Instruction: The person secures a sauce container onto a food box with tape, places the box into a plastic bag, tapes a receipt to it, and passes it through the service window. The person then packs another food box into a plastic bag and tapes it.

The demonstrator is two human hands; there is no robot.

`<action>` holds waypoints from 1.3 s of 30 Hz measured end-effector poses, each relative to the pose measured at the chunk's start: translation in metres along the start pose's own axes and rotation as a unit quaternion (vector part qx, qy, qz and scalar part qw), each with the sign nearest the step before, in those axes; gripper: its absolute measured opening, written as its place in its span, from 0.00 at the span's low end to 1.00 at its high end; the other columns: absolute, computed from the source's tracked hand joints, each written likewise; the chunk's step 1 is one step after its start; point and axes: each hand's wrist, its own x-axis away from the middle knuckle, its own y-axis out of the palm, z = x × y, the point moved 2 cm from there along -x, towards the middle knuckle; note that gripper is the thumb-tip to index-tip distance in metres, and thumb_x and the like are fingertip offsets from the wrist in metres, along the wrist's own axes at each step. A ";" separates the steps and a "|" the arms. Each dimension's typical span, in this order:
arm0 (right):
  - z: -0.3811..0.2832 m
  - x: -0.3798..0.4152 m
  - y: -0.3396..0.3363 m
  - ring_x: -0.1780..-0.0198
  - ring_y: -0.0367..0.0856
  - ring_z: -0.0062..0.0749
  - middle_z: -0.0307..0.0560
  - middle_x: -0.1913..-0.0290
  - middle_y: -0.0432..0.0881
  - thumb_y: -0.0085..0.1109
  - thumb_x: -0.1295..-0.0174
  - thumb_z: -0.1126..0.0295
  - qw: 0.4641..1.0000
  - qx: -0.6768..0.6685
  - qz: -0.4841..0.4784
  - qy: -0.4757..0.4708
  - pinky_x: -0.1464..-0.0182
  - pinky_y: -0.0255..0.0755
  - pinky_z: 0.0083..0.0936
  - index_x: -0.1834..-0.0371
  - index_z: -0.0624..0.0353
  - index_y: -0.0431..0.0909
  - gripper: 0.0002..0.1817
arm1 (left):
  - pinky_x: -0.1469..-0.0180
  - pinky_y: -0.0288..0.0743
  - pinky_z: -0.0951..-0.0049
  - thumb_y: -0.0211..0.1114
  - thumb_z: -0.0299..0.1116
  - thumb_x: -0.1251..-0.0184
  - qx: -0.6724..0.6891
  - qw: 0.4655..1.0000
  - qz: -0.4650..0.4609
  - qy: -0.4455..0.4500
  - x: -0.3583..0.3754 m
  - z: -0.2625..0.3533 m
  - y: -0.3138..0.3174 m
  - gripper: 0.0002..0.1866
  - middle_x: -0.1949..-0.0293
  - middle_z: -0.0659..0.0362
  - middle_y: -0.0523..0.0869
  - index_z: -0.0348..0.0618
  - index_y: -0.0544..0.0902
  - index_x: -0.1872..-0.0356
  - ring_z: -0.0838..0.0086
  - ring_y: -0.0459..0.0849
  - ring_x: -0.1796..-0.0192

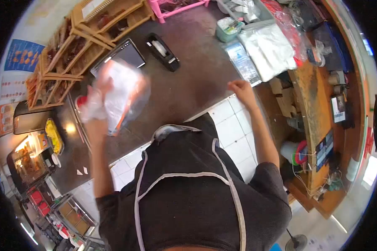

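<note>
A white and orange packet in clear plastic (123, 90) is gripped in my left hand (97, 98), over the left part of the dark counter. Motion smears both the packet and the fingers, and some clear plastic hangs about the wrist. Just beyond the packet lies a tablet (127, 54) with a dark screen, partly covered by it. My right hand (241, 91) hovers by the counter's right edge with its fingers curled in, and nothing shows in them. Nearest to it is a blue-and-white plastic packet (242, 62).
A black tape dispenser (163, 51) stands mid-counter. Wooden racks (67, 54) and a pink basket (178, 9) line the far side. White plastic bags (267, 48) are piled at the right, beside a green container (228, 30). Wooden shelving (318, 113) stands to my right.
</note>
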 end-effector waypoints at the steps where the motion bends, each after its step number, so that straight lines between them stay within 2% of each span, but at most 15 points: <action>1: -0.010 -0.013 -0.017 0.72 0.79 0.24 0.46 0.75 0.83 0.64 0.43 0.63 0.999 0.042 0.030 -0.010 0.67 0.72 0.24 0.69 0.64 0.83 0.13 | 0.32 0.54 0.62 0.51 0.36 0.29 0.096 0.991 0.018 -0.096 0.033 -0.026 0.039 0.21 0.39 0.50 0.71 0.41 0.69 0.38 0.58 0.66 0.36; 3: -0.019 -0.049 -0.045 0.71 0.82 0.28 0.49 0.73 0.85 0.64 0.45 0.64 0.984 0.115 0.098 -0.091 0.65 0.74 0.26 0.67 0.63 0.83 0.12 | 0.35 0.59 0.62 0.55 0.33 0.31 0.104 0.975 0.053 -0.188 0.099 -0.066 0.116 0.19 0.44 0.50 0.77 0.36 0.72 0.41 0.61 0.71 0.40; 5: -0.042 -0.088 -0.059 0.69 0.84 0.37 0.51 0.72 0.84 0.63 0.45 0.64 0.963 0.140 0.181 -0.145 0.64 0.75 0.29 0.67 0.61 0.83 0.11 | 0.39 0.66 0.66 0.43 0.36 0.26 -0.207 0.969 0.091 -0.096 0.153 -0.092 0.173 0.23 0.39 0.47 0.74 0.46 0.66 0.32 0.61 0.75 0.40; 7: -0.051 -0.142 -0.070 0.69 0.83 0.46 0.51 0.73 0.84 0.59 0.44 0.66 0.923 0.222 0.211 -0.235 0.65 0.75 0.34 0.65 0.56 0.83 0.08 | 0.45 0.68 0.65 0.46 0.35 0.29 -0.117 0.964 0.114 -0.210 0.156 -0.077 0.179 0.21 0.43 0.47 0.77 0.44 0.69 0.37 0.62 0.77 0.45; 9: -0.074 -0.190 -0.073 0.60 0.82 0.42 0.47 0.65 0.85 0.57 0.44 0.65 0.894 0.307 0.224 -0.239 0.55 0.73 0.39 0.64 0.52 0.84 0.09 | 0.50 0.70 0.65 0.49 0.34 0.32 -0.016 0.938 0.131 -0.320 0.150 -0.058 0.172 0.19 0.48 0.46 0.79 0.41 0.72 0.42 0.63 0.79 0.49; 15: -0.123 -0.308 -0.046 0.52 0.81 0.44 0.43 0.59 0.86 0.57 0.45 0.60 0.818 0.545 0.073 -0.169 0.47 0.65 0.57 0.62 0.48 0.85 0.12 | 0.67 0.75 0.63 0.59 0.31 0.42 0.033 0.888 0.139 -0.436 0.139 -0.033 0.171 0.15 0.61 0.44 0.86 0.34 0.82 0.56 0.65 0.85 0.63; 19: -0.104 -0.353 -0.018 0.50 0.82 0.43 0.39 0.58 0.86 0.57 0.45 0.59 0.770 0.624 0.059 -0.121 0.46 0.66 0.57 0.62 0.51 0.84 0.13 | 0.59 0.74 0.62 0.59 0.30 0.45 -0.006 0.921 0.201 -0.334 0.151 -0.047 0.174 0.14 0.69 0.49 0.87 0.38 0.84 0.58 0.61 0.85 0.64; 23: -0.036 -0.431 -0.031 0.56 0.84 0.45 0.50 0.60 0.85 0.56 0.46 0.59 0.772 0.593 0.007 -0.228 0.53 0.72 0.57 0.63 0.53 0.84 0.14 | 0.67 0.73 0.59 0.60 0.32 0.46 -0.015 0.907 0.184 -0.378 0.152 -0.047 0.169 0.11 0.77 0.48 0.84 0.33 0.83 0.70 0.60 0.84 0.70; 24: -0.110 -0.354 -0.027 0.56 0.83 0.48 0.54 0.60 0.84 0.57 0.47 0.57 0.810 0.561 0.041 -0.164 0.56 0.76 0.49 0.65 0.56 0.84 0.16 | 0.68 0.73 0.58 0.60 0.33 0.46 -0.013 0.907 0.182 -0.380 0.154 -0.051 0.173 0.11 0.79 0.48 0.83 0.32 0.82 0.74 0.58 0.84 0.72; 28: -0.052 -0.403 -0.022 0.48 0.81 0.49 0.54 0.51 0.83 0.55 0.44 0.60 0.745 0.649 -0.049 -0.146 0.43 0.66 0.56 0.56 0.55 0.82 0.16 | 0.73 0.71 0.56 0.61 0.35 0.46 -0.003 0.903 0.179 -0.390 0.178 -0.079 0.194 0.15 0.87 0.49 0.79 0.31 0.80 0.84 0.54 0.83 0.77; 30: -0.102 -0.333 -0.010 0.45 0.80 0.50 0.55 0.50 0.82 0.58 0.45 0.59 0.752 0.647 -0.078 -0.099 0.43 0.68 0.55 0.55 0.55 0.82 0.18 | 0.61 0.75 0.59 0.58 0.31 0.44 -0.050 0.883 -0.004 -0.467 0.207 -0.118 0.217 0.11 0.75 0.47 0.85 0.31 0.83 0.73 0.54 0.86 0.65; 31: -0.093 -0.337 -0.009 0.45 0.80 0.50 0.55 0.50 0.82 0.58 0.45 0.59 0.751 0.648 -0.078 -0.104 0.43 0.68 0.55 0.55 0.55 0.82 0.18 | 0.61 0.75 0.59 0.58 0.31 0.44 -0.049 0.881 0.001 -0.470 0.193 -0.109 0.212 0.11 0.75 0.47 0.85 0.31 0.83 0.73 0.54 0.86 0.65; 34: -0.081 -0.341 -0.019 0.54 0.82 0.52 0.55 0.62 0.84 0.58 0.53 0.59 0.794 0.596 0.008 -0.116 0.51 0.76 0.46 0.68 0.53 0.85 0.13 | 0.45 0.71 0.61 0.55 0.26 0.46 0.105 0.949 0.191 -0.228 0.147 -0.058 0.184 0.15 0.54 0.44 0.84 0.32 0.80 0.57 0.55 0.82 0.49; 35: -0.083 -0.345 -0.026 0.54 0.82 0.52 0.55 0.62 0.84 0.58 0.53 0.59 0.795 0.594 -0.009 -0.125 0.50 0.75 0.46 0.68 0.52 0.85 0.13 | 0.52 0.72 0.58 0.56 0.29 0.46 0.062 0.933 0.131 -0.329 0.140 -0.044 0.175 0.15 0.60 0.40 0.84 0.31 0.81 0.60 0.53 0.83 0.55; 39: -0.094 -0.367 -0.064 0.58 0.83 0.55 0.58 0.64 0.84 0.59 0.50 0.57 0.740 0.626 0.028 -0.243 0.53 0.76 0.48 0.69 0.60 0.83 0.16 | 0.59 0.72 0.49 0.56 0.32 0.47 -0.021 0.914 0.097 -0.393 0.176 -0.083 0.199 0.15 0.69 0.35 0.83 0.30 0.83 0.65 0.47 0.83 0.62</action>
